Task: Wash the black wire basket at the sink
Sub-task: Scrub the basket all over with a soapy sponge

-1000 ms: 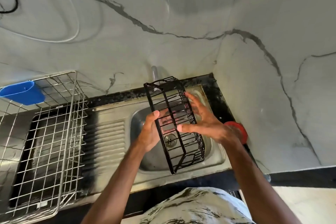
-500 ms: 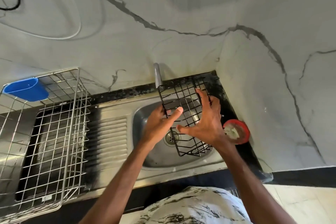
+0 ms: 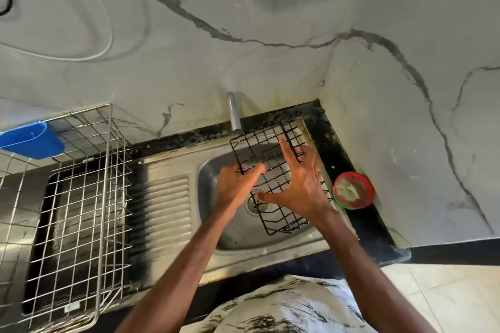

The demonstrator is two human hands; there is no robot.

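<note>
The black wire basket (image 3: pixel 266 155) hangs tilted over the steel sink bowl (image 3: pixel 232 235), its top end just under the grey tap spout (image 3: pixel 233 113). My left hand (image 3: pixel 234 184) grips the basket's left rim, thumb over the wire and fingertips showing through the mesh. My right hand (image 3: pixel 300 184) holds the right side, with fingers spread across the grid and fingertips hooked over the far edge. The drain (image 3: pixel 254 204) shows beneath the basket. I see no water running.
A silver wire dish rack (image 3: pixel 78 197) stands on the left with a blue plastic cup (image 3: pixel 32 139) clipped to its back. The ribbed drainboard (image 3: pixel 159 213) lies between rack and bowl. A red and green soap dish (image 3: pixel 354 190) sits on the black counter at the right.
The basket has turned from edge-on to flat-faced and dropped lower over the bowl, under the tap. Both hands moved with it and shifted their hold.
</note>
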